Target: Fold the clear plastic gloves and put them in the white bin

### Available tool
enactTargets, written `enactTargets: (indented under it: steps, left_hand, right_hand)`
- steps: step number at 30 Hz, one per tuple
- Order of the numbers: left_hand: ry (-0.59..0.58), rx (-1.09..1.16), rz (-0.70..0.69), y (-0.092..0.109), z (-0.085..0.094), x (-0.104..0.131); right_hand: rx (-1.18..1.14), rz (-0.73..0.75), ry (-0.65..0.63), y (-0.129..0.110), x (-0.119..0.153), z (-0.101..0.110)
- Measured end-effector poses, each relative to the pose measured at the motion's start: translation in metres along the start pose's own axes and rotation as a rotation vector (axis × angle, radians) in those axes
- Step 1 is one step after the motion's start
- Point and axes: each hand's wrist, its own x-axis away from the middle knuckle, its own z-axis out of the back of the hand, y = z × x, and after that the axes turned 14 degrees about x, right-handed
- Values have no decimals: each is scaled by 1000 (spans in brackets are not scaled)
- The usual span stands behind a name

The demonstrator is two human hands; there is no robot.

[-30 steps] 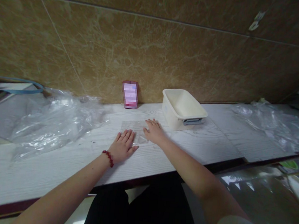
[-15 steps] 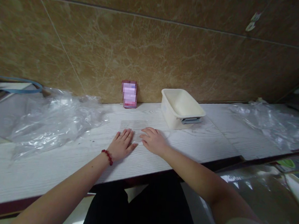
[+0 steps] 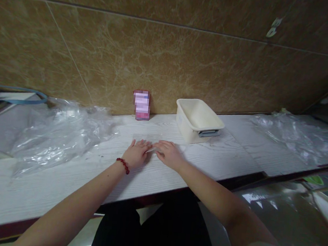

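Right now I have the left hand (image 3: 135, 154) and right hand (image 3: 169, 154) nearly meeting above the white tabletop (image 3: 158, 181), clear plastic film (image 3: 150, 150) between their fingertips, close to both, though I can't tell its long axis or whether either pinches it!

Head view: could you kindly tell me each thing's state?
Left hand: palm down
Right hand: fingers bent, grip unclear
Clear plastic sheet: edge raised between hands
Cream plastic bin: upright, open-topped
Pixelated rectangular item: propped against wall
Left-side plastic sheeting: crumpled
Right-side plastic sheeting: crumpled
Red bead bracelet: worn
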Motion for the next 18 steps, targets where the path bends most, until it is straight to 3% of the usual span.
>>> enactTargets:
  steps: [3,6,8,11,15,18]
  left_hand:
    - [-8,360,99,5,18,0]
    - [35,824,160,15,42,5]
    - [-24,1158,156,21,58,8]
    - [-130,1503,247,22,73,11]
    - [-104,1674,390,11,77,8]
    - [-54,1709,471,-3,72,4]
  right_hand:
    - [-138,-148,108,5,-1,2]
    - [-363,-319,111,12,-8,4]
    - [-601,-374,30,14,-16,7]
    - [-1016,-372,-201,14,-29,15]
    - [-1345,-400,-494,12,-45,23]
    - [-1389,-501,-563,10,-57,21]
